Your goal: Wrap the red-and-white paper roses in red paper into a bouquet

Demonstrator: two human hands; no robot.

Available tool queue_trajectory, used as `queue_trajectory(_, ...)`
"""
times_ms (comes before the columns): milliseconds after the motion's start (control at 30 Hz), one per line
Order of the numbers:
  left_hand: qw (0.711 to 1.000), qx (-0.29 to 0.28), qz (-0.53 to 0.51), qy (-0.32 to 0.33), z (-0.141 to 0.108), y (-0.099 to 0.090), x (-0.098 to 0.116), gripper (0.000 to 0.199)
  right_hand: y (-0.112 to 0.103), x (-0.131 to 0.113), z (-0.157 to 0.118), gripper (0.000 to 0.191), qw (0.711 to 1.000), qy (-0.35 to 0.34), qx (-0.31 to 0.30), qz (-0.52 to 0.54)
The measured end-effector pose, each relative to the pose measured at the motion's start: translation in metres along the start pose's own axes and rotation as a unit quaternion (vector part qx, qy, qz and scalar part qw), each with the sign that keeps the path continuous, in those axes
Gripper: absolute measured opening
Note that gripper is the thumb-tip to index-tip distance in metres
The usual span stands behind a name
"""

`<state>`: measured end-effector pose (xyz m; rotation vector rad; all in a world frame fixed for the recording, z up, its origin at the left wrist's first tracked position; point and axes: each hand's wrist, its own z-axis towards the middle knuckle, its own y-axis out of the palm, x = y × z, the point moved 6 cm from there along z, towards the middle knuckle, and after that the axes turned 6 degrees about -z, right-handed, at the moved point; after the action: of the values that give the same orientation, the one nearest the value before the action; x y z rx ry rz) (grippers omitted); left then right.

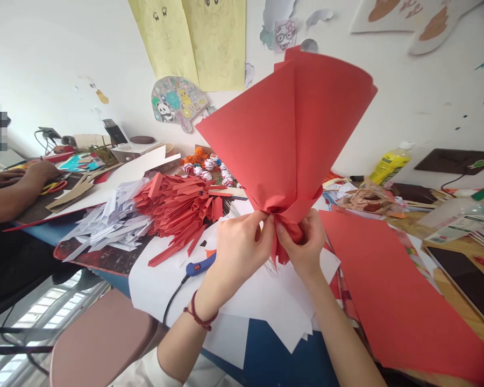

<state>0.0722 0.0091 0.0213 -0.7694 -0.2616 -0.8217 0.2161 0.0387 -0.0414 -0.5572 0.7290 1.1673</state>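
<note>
Wrap (pixel 294 123) opens toward 12 o'clock; looks light, bendy, easy to crease. Left hand (pixel 245 239), right hand (pixel 306 242) pinch bunched neck (pixel 287 214) at 6 o'clock: best hold.

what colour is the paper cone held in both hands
The paper cone is plain red, seen best in the head view, the only one here.

Paper cone (pixel 290 140) sits centre; paper-strip piles (pixel 181 207) left; loose sheet (pixel 403 295) right, smartphone (pixel 463 285) beyond its right edge; detergent bottle (pixel 390 164) behind.
</note>
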Motion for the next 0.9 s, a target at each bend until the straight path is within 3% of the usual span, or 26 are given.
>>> queue_trajectory(300, 1.0, 0.002, 0.005, -0.007, -0.0007, 0.0008, 0.0, 0.025, -0.0007, -0.003, 0.0021, 0.031, 1.0, 0.005, 0.008, 0.0)
queue_trajectory(633, 0.998, -0.045, 0.032, -0.026, 0.0003, 0.0036, -0.0029, 0.029, -0.0003, -0.0025, 0.0064, 0.024, 1.0, 0.014, -0.001, -0.002)
queue_trajectory(900, 0.998, -0.036, 0.036, -0.036, 0.0011, 0.0023, -0.0025, 0.031, 0.002, 0.0015, 0.0058, 0.025, 0.999, 0.026, -0.004, 0.019)
